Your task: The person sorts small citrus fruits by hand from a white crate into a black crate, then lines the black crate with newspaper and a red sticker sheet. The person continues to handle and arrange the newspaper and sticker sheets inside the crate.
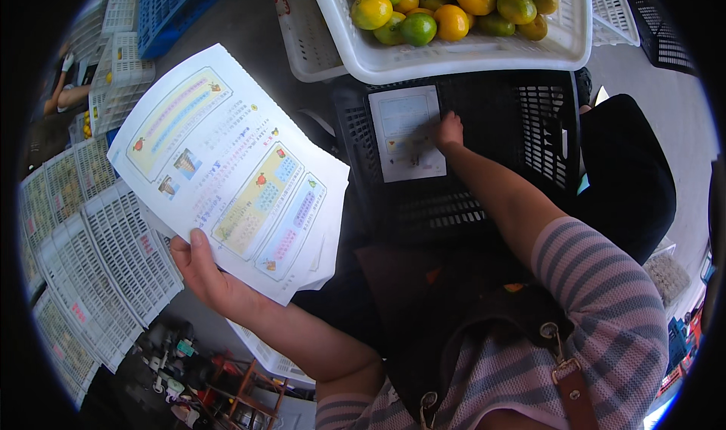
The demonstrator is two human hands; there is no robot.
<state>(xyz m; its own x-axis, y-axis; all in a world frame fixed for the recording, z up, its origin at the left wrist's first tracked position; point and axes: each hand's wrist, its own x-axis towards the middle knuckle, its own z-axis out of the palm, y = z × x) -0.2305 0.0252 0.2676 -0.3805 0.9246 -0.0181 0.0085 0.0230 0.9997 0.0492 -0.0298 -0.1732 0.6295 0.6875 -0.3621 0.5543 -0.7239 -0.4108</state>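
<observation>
My left hand [201, 271] grips a stack of printed paper sheets [249, 175] by its lower edge, thumb on top. The top sheet bears text, coloured boxes and small pictures. A similar printed sheet [405, 135] lies flat on the black plastic crate [476, 118] before me. At that sheet's right edge is my right hand [449, 130], its fingers partly hidden and blurred. Whether they pinch the paper cannot be made out.
A white plastic crate [465, 55] of green and orange citrus fruit [452, 22] stands beyond the black crate. Stacked white crates [113, 248] line the left. A blue crate [170, 16] and another person's gloved hand [68, 62] appear at upper left.
</observation>
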